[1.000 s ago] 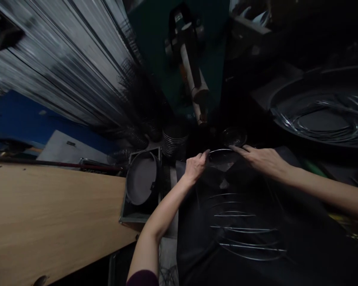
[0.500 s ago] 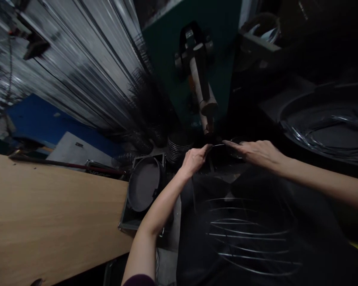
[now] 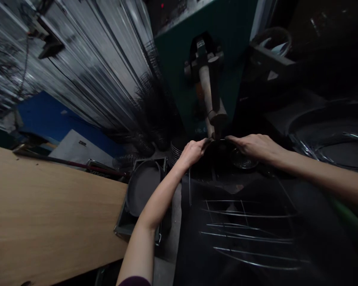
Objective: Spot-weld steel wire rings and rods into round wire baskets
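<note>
My left hand [image 3: 193, 153] is closed, thumb and forefinger pinching the left end of a thin wire frame's top edge, close to the lower tip of a machine's metal arms [image 3: 207, 85]. On the other side of that tip, my right hand [image 3: 256, 146] grips the same edge with its fingers pressed together. Below, the wire frame [image 3: 246, 237] hangs as several straight and curved bright wires before a dark apron. Its upper part is dim and partly hidden by my hands. The arms stick out from a green machine cabinet [image 3: 173, 51].
To the left stands a crate with a round dark pan [image 3: 143, 186], beside a wooden board [image 3: 62, 214]. A stack of wire rings [image 3: 176, 151] is behind my left hand. At right lies a large round tray [image 3: 298, 123] with wire coils. Shiny round wirework [image 3: 243, 159] sits below my right hand.
The view has shifted, so the machine appears lower and further right. My hands have come up against the arms' lower tip with the wire frame, and more cross wires show.
</note>
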A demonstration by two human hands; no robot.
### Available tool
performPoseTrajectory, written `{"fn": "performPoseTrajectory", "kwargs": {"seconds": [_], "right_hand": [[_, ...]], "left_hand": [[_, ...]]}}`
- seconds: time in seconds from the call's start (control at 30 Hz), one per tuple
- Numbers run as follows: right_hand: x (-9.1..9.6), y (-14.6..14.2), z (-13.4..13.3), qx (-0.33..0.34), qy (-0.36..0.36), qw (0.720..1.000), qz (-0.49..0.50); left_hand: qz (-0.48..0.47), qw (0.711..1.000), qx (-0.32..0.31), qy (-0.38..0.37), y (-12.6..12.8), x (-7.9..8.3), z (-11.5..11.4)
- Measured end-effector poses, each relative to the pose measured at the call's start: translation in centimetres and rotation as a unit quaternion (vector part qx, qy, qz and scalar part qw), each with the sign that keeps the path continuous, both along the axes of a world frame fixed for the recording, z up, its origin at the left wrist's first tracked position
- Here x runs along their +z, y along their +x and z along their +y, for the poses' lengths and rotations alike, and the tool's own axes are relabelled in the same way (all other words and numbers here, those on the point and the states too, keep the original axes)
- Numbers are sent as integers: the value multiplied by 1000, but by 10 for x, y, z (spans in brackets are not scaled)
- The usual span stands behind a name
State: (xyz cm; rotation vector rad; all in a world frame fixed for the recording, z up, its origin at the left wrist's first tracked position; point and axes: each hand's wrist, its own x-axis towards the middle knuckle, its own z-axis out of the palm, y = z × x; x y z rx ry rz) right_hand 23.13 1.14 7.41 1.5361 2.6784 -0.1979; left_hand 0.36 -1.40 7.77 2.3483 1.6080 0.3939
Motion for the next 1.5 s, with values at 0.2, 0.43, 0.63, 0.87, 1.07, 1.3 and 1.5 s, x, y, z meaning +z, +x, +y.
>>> {"fn": "performPoseTrajectory", "kwargs": {"seconds": [0.2, 0.43, 0.63, 0.87, 1.07, 1.3, 1.5], "right_hand": [[3, -1, 0, -3, -6, 1000, -18], [3, -2, 2, -22, -17, 999, -16], [6, -10, 0, -18, -8, 1000, -5], [1, -14, 3, -20, -4, 1000, 16], [5, -7, 2, -36, -6, 999, -14], [7, -3, 2, -39, 2, 999, -4], [9, 25, -8, -63, -116, 988, 78]], "left_hand": [[-3, 1000, -2, -13, 1, 3, 2], [3, 1000, -4, -9, 1, 2, 4], [9, 1000, -4, 7, -5, 3, 2], [14, 1000, 2, 1, -8, 6, -2], [14, 1000, 4, 1, 1, 5, 1], [-4, 1000, 12, -7, 3, 2, 4], [3, 999, 32, -9, 8, 0, 7]]}}
